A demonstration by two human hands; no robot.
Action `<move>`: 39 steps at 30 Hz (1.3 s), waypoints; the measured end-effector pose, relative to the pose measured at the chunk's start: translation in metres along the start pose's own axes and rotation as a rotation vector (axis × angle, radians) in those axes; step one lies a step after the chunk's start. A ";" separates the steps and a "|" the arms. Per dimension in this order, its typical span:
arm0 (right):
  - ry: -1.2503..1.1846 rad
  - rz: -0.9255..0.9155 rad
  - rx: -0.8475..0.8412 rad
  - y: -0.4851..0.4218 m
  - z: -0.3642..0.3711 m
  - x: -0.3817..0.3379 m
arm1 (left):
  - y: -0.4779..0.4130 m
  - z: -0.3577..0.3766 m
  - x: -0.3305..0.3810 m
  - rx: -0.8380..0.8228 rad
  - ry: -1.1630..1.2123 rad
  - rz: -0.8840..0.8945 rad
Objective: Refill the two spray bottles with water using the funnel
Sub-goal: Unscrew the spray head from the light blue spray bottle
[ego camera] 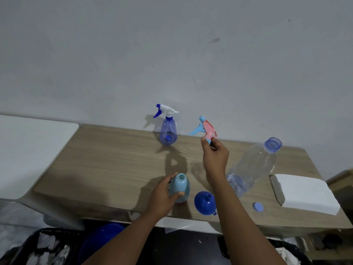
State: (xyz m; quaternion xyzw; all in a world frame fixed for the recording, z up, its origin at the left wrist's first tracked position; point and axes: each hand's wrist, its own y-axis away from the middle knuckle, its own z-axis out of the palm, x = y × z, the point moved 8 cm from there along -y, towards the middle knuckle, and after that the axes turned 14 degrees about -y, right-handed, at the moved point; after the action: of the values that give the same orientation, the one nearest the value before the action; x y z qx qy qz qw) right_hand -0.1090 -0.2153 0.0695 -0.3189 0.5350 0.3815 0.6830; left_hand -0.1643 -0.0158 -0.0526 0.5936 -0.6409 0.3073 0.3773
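Observation:
My left hand (162, 196) grips a light blue spray bottle (179, 186) standing near the front of the wooden table (107, 159); its neck is uncovered. My right hand (214, 157) holds its pink and light blue trigger head (207, 129) up in the air, further back. A dark blue funnel (204, 202) lies on the table to the right of the light blue bottle. A clear blue spray bottle (168, 131) with a white and blue trigger stands at the back by the wall. A large clear water bottle (252, 167) stands uncapped on the right.
A blue bottle cap (258, 206) lies near the front edge. A stack of white napkins (305, 194) sits at the right end. A white surface (28, 150) adjoins the table on the left. Below the front edge are a blue basin (103, 238) and dark baskets (44, 245).

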 end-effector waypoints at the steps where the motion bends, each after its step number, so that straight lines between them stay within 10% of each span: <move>1: 0.018 0.034 0.039 -0.009 -0.002 0.006 | 0.000 0.000 -0.001 0.001 0.006 0.000; 14: 0.494 0.517 0.144 -0.049 -0.024 0.139 | -0.003 0.002 -0.004 0.025 -0.015 0.005; 26: 0.701 0.585 0.037 -0.044 -0.016 0.155 | -0.004 0.002 -0.006 0.029 -0.055 -0.012; 39: 0.564 0.023 -0.278 0.070 -0.075 0.073 | -0.004 -0.001 0.000 0.013 0.002 -0.027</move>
State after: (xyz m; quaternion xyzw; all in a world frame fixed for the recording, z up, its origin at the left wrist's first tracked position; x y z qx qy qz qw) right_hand -0.1961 -0.2300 -0.0206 -0.4967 0.6495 0.3551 0.4531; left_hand -0.1606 -0.0148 -0.0524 0.6043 -0.6304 0.3072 0.3781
